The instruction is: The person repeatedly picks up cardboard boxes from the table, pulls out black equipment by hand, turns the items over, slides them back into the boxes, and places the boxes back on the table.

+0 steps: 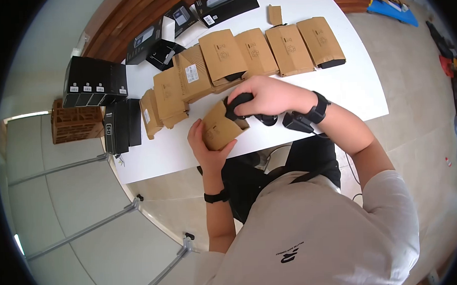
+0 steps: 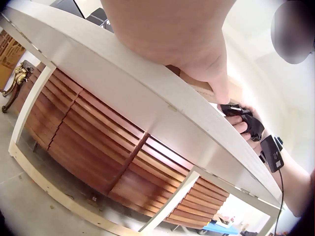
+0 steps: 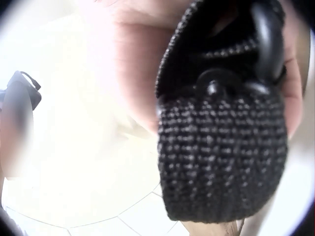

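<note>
A small cardboard box (image 1: 220, 130) is gripped by the left hand (image 1: 208, 152), thumb on its near side and fingers on its left side. At the box's upper right end, the right hand (image 1: 267, 96) holds a black strapped item (image 1: 235, 105), part of which lies against the box opening. In the left wrist view the right hand's fingers curl round the black item (image 2: 248, 123), while the left hand (image 2: 172, 39) covers most of the box. A black woven strap (image 3: 221, 157) hangs large from the right hand (image 3: 140, 64) in the right wrist view.
Several cardboard boxes (image 1: 224, 53) stand in a row across the white table (image 1: 359, 93) beyond the hands. Black boxes (image 1: 95, 79) stand at the left end, more (image 1: 227, 5) along the back. A small cardboard piece (image 1: 275, 15) lies behind the row.
</note>
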The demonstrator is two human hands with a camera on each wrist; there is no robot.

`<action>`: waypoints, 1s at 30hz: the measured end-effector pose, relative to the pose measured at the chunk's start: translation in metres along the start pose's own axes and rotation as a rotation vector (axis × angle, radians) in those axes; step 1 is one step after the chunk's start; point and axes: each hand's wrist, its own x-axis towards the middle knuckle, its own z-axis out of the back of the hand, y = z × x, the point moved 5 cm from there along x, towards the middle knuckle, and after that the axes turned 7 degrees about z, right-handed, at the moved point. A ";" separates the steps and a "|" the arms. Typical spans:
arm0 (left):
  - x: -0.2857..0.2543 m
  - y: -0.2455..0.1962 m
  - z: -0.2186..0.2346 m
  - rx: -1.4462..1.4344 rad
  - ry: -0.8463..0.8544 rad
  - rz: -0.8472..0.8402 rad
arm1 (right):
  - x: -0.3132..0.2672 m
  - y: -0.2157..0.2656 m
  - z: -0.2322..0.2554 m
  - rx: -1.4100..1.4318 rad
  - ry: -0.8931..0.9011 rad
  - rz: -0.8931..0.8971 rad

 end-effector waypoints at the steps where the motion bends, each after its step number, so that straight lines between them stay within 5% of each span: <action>1: 0.000 -0.002 0.000 0.001 -0.003 0.009 | 0.000 0.000 -0.005 -0.019 0.030 -0.020; 5: -0.001 -0.013 -0.003 0.086 0.000 -0.114 | -0.002 -0.012 -0.022 -0.271 0.094 -0.002; 12: -0.001 -0.002 -0.004 0.019 0.044 -0.008 | 0.000 -0.006 -0.013 0.031 0.155 -0.076; 13: -0.001 -0.001 -0.005 0.019 0.048 -0.008 | 0.006 -0.021 -0.014 0.138 0.115 0.021; 17: -0.001 0.001 -0.006 0.013 0.024 -0.019 | 0.005 -0.028 -0.013 0.070 -0.042 -0.098; 19: -0.001 0.005 -0.007 0.022 0.007 0.009 | 0.005 -0.022 -0.012 -0.008 -0.077 0.005; 22: -0.002 0.000 -0.008 0.061 0.010 -0.053 | 0.006 -0.017 -0.010 0.022 -0.077 0.134; 25: -0.004 -0.004 -0.006 0.074 0.015 -0.092 | 0.004 -0.017 -0.011 0.043 0.066 0.028; 30: -0.002 0.000 -0.007 0.047 0.048 -0.067 | 0.003 -0.018 -0.013 0.041 0.032 0.051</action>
